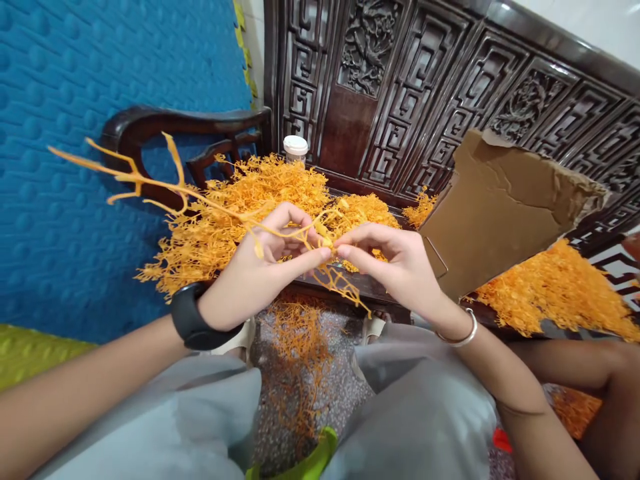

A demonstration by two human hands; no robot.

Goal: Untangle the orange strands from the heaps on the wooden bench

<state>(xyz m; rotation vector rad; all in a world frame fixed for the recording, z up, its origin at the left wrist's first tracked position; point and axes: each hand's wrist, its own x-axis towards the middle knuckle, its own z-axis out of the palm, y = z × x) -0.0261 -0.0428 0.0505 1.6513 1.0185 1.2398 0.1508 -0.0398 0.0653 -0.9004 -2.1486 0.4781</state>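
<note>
My left hand (265,263) and my right hand (395,263) meet in front of me, fingertips pinched together on an orange plastic branch (165,183). The branch's long forked stem sticks out to the left past my left hand, and a small twig of it hangs below my fingers. Behind my hands a heap of the same orange branches (240,213) lies on a dark carved wooden bench (380,87). I wear a black watch on the left wrist and a silver bangle on the right.
A torn cardboard sheet (500,213) leans on the bench at right, with a second orange pile (555,290) beside it. A white-capped bottle (295,148) stands at the bench back. Loose orange bits (300,360) litter the speckled floor between my knees. Blue mat on the left.
</note>
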